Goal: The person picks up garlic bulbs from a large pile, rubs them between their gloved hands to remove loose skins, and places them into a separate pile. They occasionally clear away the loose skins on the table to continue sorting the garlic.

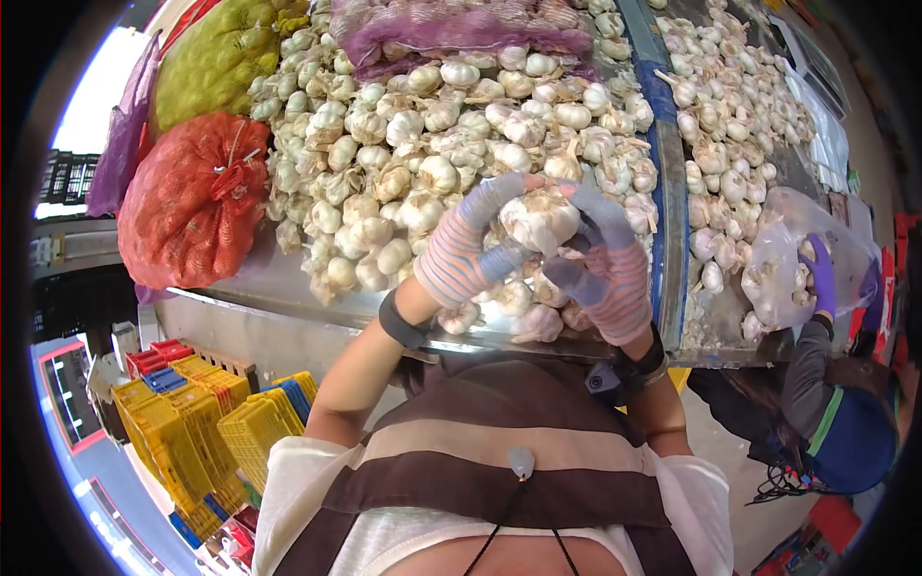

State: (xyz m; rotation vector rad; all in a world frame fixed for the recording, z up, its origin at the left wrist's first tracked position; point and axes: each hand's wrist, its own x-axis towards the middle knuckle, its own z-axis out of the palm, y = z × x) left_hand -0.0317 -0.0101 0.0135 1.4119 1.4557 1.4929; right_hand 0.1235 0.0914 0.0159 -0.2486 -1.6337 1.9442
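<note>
Both my hands wear striped knit gloves and meet around one garlic bulb (540, 220) near the table's front edge. My left hand (471, 245) curls about the bulb's left side, its fingertips at the top and thumb below. On the other side my right hand (603, 264) has its fingers bent over the bulb's top right, with the thumb underneath. Loose garlic bulbs (394, 182) lie heaped behind my hands, and a few more sit just under them by the metal edge.
A red mesh sack (192, 206) and a yellow-green mesh sack (216, 62) stand at left. A purple mesh bag (461, 34) lies at the back. Right of a blue divider (663, 144), a co-worker's purple-gloved hand (821, 274) touches a plastic bag (783, 240). Yellow crates (182, 413) are stacked below left.
</note>
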